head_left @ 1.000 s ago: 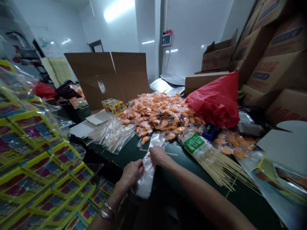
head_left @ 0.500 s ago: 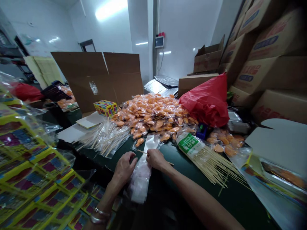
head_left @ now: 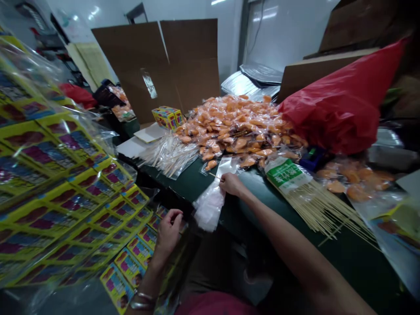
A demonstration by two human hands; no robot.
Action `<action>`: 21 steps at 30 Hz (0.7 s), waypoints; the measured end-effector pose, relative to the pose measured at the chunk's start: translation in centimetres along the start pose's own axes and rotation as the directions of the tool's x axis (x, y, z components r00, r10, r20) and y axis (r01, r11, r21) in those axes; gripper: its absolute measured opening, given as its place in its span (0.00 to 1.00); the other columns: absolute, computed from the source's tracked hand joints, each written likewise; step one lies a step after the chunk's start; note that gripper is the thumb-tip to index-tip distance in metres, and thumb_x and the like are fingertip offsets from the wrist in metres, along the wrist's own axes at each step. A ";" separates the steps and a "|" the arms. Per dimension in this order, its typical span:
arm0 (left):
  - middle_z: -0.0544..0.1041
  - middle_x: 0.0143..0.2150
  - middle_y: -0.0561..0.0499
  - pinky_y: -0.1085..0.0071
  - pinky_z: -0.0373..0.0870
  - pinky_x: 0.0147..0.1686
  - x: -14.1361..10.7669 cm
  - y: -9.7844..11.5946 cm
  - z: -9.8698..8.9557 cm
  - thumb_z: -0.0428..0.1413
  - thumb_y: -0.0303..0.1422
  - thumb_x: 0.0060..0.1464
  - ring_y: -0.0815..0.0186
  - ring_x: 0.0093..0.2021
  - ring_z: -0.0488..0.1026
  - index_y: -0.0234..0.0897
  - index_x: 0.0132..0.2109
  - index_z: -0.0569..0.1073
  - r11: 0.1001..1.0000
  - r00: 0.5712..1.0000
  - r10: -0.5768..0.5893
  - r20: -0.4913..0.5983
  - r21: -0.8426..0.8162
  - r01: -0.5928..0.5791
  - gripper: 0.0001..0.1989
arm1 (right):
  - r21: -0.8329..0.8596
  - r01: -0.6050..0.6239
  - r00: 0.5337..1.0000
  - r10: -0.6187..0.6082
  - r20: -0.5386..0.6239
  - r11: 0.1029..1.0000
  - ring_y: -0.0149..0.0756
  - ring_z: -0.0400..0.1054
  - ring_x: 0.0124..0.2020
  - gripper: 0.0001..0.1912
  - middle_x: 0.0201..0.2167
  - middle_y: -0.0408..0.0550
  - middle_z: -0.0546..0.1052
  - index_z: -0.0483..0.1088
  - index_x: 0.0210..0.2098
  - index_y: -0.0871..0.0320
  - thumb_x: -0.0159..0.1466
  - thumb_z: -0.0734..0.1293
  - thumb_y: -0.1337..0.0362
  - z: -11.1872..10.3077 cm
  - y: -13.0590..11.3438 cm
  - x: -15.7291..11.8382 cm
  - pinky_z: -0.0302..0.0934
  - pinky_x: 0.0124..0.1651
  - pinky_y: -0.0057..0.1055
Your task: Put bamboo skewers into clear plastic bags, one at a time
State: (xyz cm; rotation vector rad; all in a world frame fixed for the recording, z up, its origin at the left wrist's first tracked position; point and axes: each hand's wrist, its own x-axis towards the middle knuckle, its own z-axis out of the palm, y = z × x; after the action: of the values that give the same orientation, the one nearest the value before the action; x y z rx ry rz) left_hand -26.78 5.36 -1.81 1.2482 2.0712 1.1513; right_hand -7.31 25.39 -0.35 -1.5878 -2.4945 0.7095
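My right hand (head_left: 231, 184) is closed on a thin bamboo stick (head_left: 215, 176), whose tip pokes out to the left of the fingers. It rests over a strip of clear plastic bags (head_left: 210, 205) that hangs past the table's near edge. Down to the left, apart from the bags, my left hand (head_left: 168, 232) has curled fingers with thumb and forefinger close together; anything between them is too small to make out. Beyond the hands lies a heap of orange pieces in clear wrappers (head_left: 239, 127). To the right, bamboo sticks (head_left: 315, 210) fan out of a green-labelled bag (head_left: 288, 175).
Bagged stacks of yellow printed boxes (head_left: 65, 183) rise on the left. Wrapped sticks (head_left: 173, 153) lie on the dark green table (head_left: 262, 245), near a small yellow box (head_left: 167, 117). An opened carton (head_left: 193, 57) and a red plastic bag (head_left: 334, 105) stand behind.
My left hand has drawn back from the bags, down and left, and its fingers have curled in. My right hand stays at the bags with the stick. The view has tilted down and turned left.
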 end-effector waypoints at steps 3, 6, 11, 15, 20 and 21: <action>0.75 0.40 0.47 0.69 0.66 0.41 -1.1 -1.9 0.3 0.50 0.41 0.52 0.61 0.43 0.71 0.35 0.41 0.72 0.983 0.994 -0.109 -0.025 -0.149 0.104 0.16 | 0.004 0.010 0.999 -0.010 -0.034 1.000 0.34 0.70 0.37 0.13 0.33 0.46 0.75 0.71 0.34 0.62 0.64 0.64 0.57 0.1 0.0 -0.1 0.64 0.42 0.36; 0.74 0.48 0.44 0.68 0.68 0.42 -1.6 -2.9 1.1 0.52 0.45 0.52 0.60 0.47 0.71 0.34 0.48 0.71 0.850 0.952 -0.253 0.172 -0.430 0.304 0.22 | 0.013 0.016 0.998 -0.015 -0.061 1.000 0.33 0.69 0.33 0.12 0.30 0.44 0.75 0.71 0.32 0.62 0.63 0.64 0.59 0.1 -0.1 -0.2 0.63 0.38 0.33; 0.78 0.37 0.44 0.69 0.69 0.35 -2.1 -2.8 1.3 0.61 0.43 0.45 0.63 0.37 0.75 0.32 0.43 0.73 0.625 0.817 -0.236 0.527 -0.561 0.543 0.21 | 0.060 0.042 0.990 -0.034 -0.137 0.997 0.33 0.68 0.30 0.05 0.26 0.46 0.75 0.73 0.28 0.62 0.56 0.66 0.66 -0.2 -0.3 -0.8 0.54 0.30 0.26; 0.74 0.25 0.53 0.77 0.65 0.28 -2.1 -2.0 0.6 0.65 0.38 0.37 0.71 0.26 0.70 0.32 0.31 0.73 0.694 0.886 -0.257 0.387 -0.564 0.447 0.16 | 0.121 0.079 0.971 -0.049 -0.232 0.989 0.33 0.67 0.31 0.09 0.29 0.47 0.76 0.73 0.33 0.61 0.58 0.63 0.62 -0.2 0.1 -1.4 0.53 0.31 0.24; 0.74 0.26 0.55 0.78 0.61 0.22 -2.6 -1.0 0.1 0.62 0.39 0.41 0.72 0.23 0.70 0.35 0.33 0.69 0.651 0.874 -0.267 0.406 -0.593 0.474 0.15 | 0.184 0.138 0.942 -0.072 -0.328 0.973 0.32 0.66 0.28 0.11 0.26 0.46 0.75 0.72 0.35 0.61 0.60 0.58 0.66 -0.6 0.6 -2.7 0.55 0.33 0.25; 0.73 0.25 0.55 0.79 0.61 0.21 -2.8 -0.7 0.1 0.62 0.38 0.41 0.72 0.23 0.70 0.35 0.33 0.68 0.630 0.867 -0.257 0.426 -0.607 0.485 0.15 | 0.191 0.151 0.936 -0.078 -0.343 0.970 0.33 0.66 0.28 0.11 0.26 0.46 0.74 0.72 0.35 0.61 0.60 0.58 0.66 -0.9 0.6 -3.3 0.55 0.33 0.26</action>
State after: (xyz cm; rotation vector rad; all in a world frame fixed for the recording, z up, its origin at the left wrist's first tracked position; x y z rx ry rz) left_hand -25.73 2.81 -2.55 0.5235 1.3398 1.2624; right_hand -5.08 23.00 0.70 -1.3449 -2.1643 0.6109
